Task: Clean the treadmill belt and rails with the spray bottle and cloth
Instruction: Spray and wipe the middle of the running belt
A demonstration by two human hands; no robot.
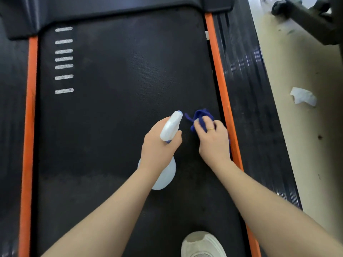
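A: We see the black textured treadmill belt (115, 89) filling most of the frame, with an orange strip along each edge: the left orange rail (30, 108) and the right orange rail (221, 86). Where is the bottle?

B: We find the translucent white plastic spray bottle (169, 127) just below the centre of the frame. Our left hand (159, 145) grips its neck, fingers curled round it, and the white nozzle points toward the upper right. The round body shows below the wrist, over the belt.

A: And the cloth?

B: The dark blue crumpled cloth (199, 115) lies on the belt right of centre, just beside the right orange rail. Our right hand (213, 138) rests on top of it, fingers bent over the fabric and pressing it down; a thin gold ring (210, 129) sits on one finger. Whether the fingers actually pinch the cloth, we cannot tell.

A: What else do we see?

B: A column of short white dashes (64, 59) marks the belt at the upper left. A ribbed black side step (246, 93) runs right of the orange rail, and beyond it a beige floor (306, 136) carries a crumpled white paper scrap (303, 96). A pale grey sneaker (203, 244) stands on the belt at the bottom edge.
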